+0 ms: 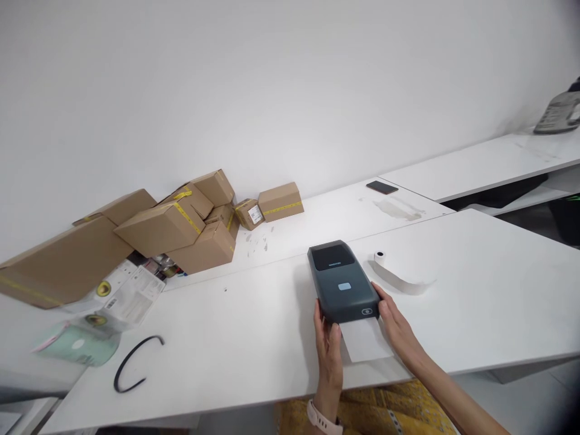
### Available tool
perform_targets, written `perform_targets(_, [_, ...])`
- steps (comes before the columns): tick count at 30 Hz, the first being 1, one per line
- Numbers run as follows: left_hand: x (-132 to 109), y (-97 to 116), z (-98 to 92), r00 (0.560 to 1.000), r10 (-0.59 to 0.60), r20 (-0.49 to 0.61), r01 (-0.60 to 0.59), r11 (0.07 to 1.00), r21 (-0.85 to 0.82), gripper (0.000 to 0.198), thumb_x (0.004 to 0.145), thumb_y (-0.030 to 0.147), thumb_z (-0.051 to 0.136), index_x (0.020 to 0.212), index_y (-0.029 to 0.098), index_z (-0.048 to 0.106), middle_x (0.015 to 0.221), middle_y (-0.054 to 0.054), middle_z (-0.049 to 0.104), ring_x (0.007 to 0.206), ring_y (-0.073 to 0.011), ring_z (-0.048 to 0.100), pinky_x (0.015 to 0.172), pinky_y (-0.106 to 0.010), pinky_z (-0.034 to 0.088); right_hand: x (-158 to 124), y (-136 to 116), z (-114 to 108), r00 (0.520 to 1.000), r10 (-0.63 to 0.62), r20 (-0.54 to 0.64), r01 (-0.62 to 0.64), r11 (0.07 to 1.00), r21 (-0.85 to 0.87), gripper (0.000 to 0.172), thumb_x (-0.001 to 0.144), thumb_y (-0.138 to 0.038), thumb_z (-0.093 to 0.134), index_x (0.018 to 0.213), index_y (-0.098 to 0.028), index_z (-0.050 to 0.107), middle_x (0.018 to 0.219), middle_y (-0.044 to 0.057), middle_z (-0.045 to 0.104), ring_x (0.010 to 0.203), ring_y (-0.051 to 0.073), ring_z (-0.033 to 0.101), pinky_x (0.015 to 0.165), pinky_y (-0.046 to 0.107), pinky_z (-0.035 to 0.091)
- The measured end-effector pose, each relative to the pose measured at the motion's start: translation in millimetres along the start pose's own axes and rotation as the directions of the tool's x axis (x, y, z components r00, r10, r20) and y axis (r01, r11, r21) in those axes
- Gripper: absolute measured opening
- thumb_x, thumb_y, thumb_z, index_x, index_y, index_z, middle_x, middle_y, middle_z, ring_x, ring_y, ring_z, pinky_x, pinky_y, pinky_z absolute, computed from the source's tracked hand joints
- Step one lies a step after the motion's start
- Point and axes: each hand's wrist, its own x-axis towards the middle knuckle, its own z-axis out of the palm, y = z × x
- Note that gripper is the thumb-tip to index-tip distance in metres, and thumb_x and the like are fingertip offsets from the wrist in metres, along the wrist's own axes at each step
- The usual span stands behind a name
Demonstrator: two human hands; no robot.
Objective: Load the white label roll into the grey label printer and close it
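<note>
A dark teal label printer [343, 287] with a glossy black panel and a light blue button is between my hands over the white table. My left hand [328, 353] grips its near left corner, thumb on the near end. On the right side, my right hand [397, 320] holds the near right corner. A blank white paper strip [365, 339] comes out from under the near end. Just right of the printer, a small white paper roll [379, 258] stands on the table, its tail curling to the right.
Cardboard boxes [158, 226] are piled at the back left, with printed plastic packets [131, 293] in front. A black curved band [131, 362] lies at the left. A phone [382, 187] lies at the back. A large jug [558, 113] stands far right. The table's front edge [254, 403] runs near me.
</note>
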Motion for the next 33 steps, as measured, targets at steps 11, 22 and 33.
perform_targets(11, [12.8, 26.7, 3.3, 0.996, 0.069, -0.06, -0.058, 0.984, 0.169, 0.063, 0.089, 0.05, 0.058, 0.147, 0.032, 0.039, 0.161, 0.0, 0.024, 0.15, -0.0231, 0.015, 0.119, -0.033, 0.024, 29.6, -6.8, -7.4, 0.921, -0.39, 0.019, 0.388, 0.909, -0.155, 0.054, 0.098, -0.047, 0.038, 0.149, -0.032, 0.03, 0.154, 0.009, 0.033, 0.142, 0.029, 0.032, 0.112, 0.053, 0.034])
perform_targets(22, [74.6, 43.4, 4.2, 0.989, 0.116, -0.086, -0.101, 0.981, 0.165, 0.062, 0.087, 0.052, 0.06, 0.143, 0.029, 0.045, 0.159, -0.002, 0.03, 0.148, -0.0232, 0.021, 0.12, -0.037, 0.02, 136.7, -93.5, 2.6, 0.912, -0.401, -0.081, 0.396, 0.915, -0.077, 0.047, 0.092, -0.055, 0.044, 0.129, -0.026, 0.049, 0.129, 0.01, 0.059, 0.116, 0.028, 0.056, 0.096, 0.044, 0.044])
perform_targets(33, [82.6, 2.8, -8.5, 0.999, 0.02, -0.046, -0.006, 0.96, 0.282, 0.075, 0.087, 0.058, 0.054, 0.15, 0.024, 0.033, 0.16, -0.007, 0.026, 0.148, -0.0242, 0.022, 0.121, -0.038, 0.018, 240.5, -132.6, 19.3, 0.993, -0.12, -0.011, 0.116, 0.976, -0.182, 0.069, 0.08, -0.082, 0.035, 0.106, -0.024, 0.062, 0.111, 0.011, 0.068, 0.101, 0.032, 0.059, 0.086, 0.043, 0.042])
